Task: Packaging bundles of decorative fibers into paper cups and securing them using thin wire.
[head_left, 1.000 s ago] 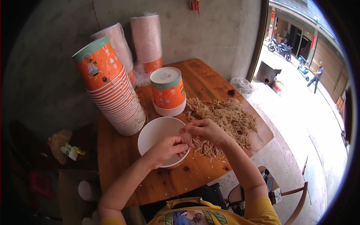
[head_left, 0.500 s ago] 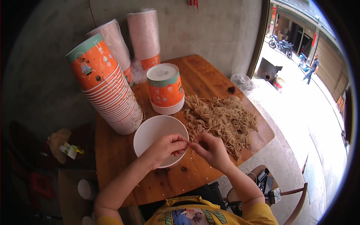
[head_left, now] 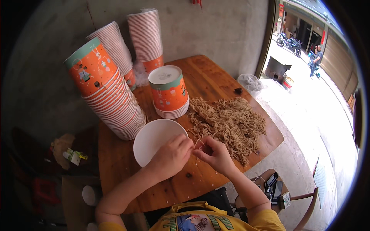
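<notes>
A paper bucket [head_left: 154,136], white inside, sits on the wooden table with its mouth toward me. At its right rim my hands come together. My right hand [head_left: 214,154] pinches a short piece of tan string [head_left: 199,142], which bends up in a small loop between thumb and fingers. My left hand [head_left: 173,156], its back turned up, is closed at the rim beside the string. Its fingertips are hidden, so I cannot tell exactly what they grip. Just beyond my right hand lies a heap of cut tan strings [head_left: 231,123].
A tall leaning stack of orange and green buckets [head_left: 110,92] stands at left. Upturned nested buckets [head_left: 169,94] are on the table [head_left: 200,81], with two wrapped stacks [head_left: 144,36] by the wall. A chair [head_left: 308,206] is at lower right; a person [head_left: 316,61] is outside.
My left hand has rolled over so its back faces up and hides more of the rim. The bucket has shifted slightly left. A string loop now shows at my right fingertips.
</notes>
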Demonstrator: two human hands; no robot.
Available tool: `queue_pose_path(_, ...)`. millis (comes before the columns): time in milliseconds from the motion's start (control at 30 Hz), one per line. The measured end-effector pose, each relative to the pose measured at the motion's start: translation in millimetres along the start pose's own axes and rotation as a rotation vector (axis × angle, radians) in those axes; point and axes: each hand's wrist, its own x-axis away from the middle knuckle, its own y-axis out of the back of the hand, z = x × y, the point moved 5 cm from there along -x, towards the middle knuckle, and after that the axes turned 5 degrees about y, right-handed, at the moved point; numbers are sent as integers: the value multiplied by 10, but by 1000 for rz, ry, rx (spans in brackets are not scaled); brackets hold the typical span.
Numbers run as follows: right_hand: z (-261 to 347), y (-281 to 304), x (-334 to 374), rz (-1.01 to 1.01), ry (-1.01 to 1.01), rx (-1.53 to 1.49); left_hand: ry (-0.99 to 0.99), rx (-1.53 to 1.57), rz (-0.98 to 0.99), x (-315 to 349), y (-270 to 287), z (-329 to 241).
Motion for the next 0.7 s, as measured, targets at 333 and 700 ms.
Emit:
queue_pose_path(333, -171, -79, 32, 49, -76, -116, 418, 765, 171, 53, -212, 352)
queue_pose_path(700, 104, -214, 180, -50, -45, -60, 933, 1420, 418, 141, -311, 444)
